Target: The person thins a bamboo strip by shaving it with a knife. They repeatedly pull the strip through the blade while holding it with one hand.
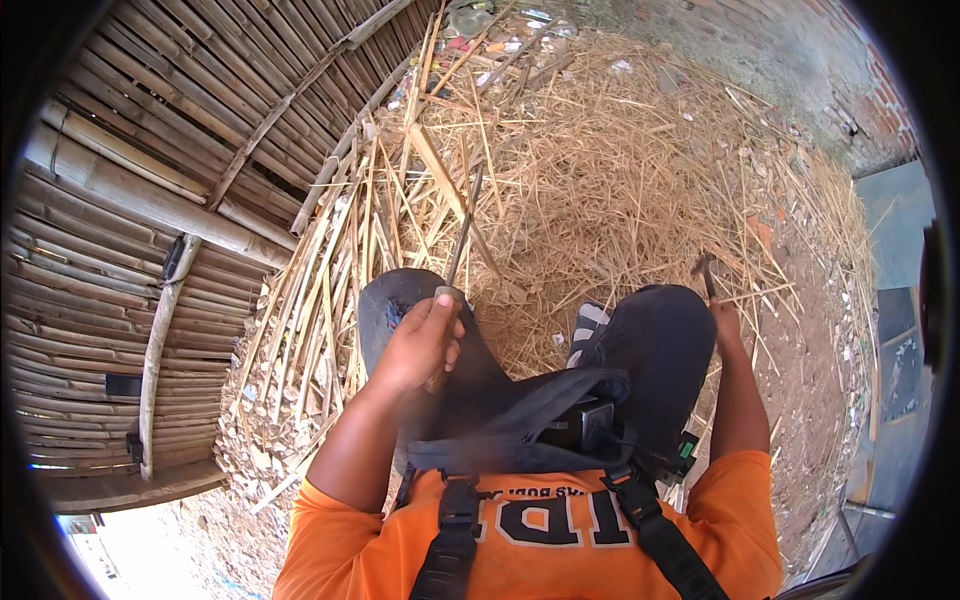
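My left hand [424, 342] is closed around the wooden handle of a long, thin, dark-bladed tool [463, 240], held over my left knee. Its blade slants up and away over the straw, beside a pale split-bamboo strip [438, 165]; I cannot tell whether they touch. Beyond my right knee, my right hand [727, 325] grips what looks like a small hammer [706, 268], its dark head just above the littered ground. The fingers of that hand are partly hidden by distance and angle.
Loose straw and bamboo slivers [600, 170] cover the ground ahead. Long split strips [320, 290] lie along the left, beside a bamboo-slat wall [110, 220]. A brick wall [800, 70] stands at the far right, with grey-blue panels [895, 230] nearer. Rubbish [490, 35] lies at the back.
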Demonstrator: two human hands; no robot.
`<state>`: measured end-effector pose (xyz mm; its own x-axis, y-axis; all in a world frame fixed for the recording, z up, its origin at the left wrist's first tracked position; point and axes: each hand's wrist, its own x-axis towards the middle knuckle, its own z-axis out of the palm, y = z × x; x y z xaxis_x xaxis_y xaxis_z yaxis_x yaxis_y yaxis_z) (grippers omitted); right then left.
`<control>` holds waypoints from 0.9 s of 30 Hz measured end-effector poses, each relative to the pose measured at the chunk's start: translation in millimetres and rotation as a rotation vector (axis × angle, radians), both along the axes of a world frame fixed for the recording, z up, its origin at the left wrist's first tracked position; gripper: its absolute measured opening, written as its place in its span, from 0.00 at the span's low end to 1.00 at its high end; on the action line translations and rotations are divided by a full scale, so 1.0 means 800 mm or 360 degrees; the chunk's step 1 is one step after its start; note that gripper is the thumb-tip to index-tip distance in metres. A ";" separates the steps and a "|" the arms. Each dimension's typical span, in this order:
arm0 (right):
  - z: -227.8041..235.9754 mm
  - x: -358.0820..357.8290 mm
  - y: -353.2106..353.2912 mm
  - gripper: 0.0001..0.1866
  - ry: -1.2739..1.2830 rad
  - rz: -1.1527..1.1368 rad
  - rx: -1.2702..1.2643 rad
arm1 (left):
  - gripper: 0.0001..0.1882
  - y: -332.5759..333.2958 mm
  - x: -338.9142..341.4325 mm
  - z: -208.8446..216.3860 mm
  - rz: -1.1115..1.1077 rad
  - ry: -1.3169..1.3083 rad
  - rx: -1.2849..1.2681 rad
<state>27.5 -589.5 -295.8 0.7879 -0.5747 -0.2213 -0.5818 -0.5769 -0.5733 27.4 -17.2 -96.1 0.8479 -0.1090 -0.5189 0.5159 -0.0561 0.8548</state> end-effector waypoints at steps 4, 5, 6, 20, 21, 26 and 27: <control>-0.104 -0.077 -0.070 0.27 0.0266 -0.0364 0.0415 | 0.21 -0.008 0.008 0.007 0.0079 -0.0048 -0.0118; -0.117 -0.075 -0.068 0.27 0.0301 -0.0375 0.0290 | 0.21 -0.008 0.009 0.008 0.0170 -0.0052 -0.0229; -0.121 -0.081 -0.069 0.26 0.0297 -0.0380 -0.0062 | 0.20 -0.012 0.011 0.007 0.0240 -0.0051 -0.0351; 0.319 0.097 0.330 0.30 -0.0294 0.1447 0.0609 | 0.19 -0.062 0.069 0.019 0.0069 -0.0422 -0.0509; 0.311 0.105 0.357 0.31 -0.0267 0.1546 0.0636 | 0.19 -0.064 0.078 0.013 0.0010 -0.0452 -0.0496; 0.256 0.152 0.425 0.31 0.0033 0.1693 0.1101 | 0.23 -0.069 0.101 -0.015 0.0023 -0.0297 -0.0545; 0.246 0.150 0.432 0.31 0.0083 0.1599 0.1289 | 0.24 -0.061 0.104 -0.023 0.0018 -0.0257 -0.0549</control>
<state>147.8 -243.7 -99.0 0.7738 0.5731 -0.2698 -0.1301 -0.2730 -0.9532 110.9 -65.8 -114.8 0.9178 -0.2441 -0.3130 0.3721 0.2542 0.8927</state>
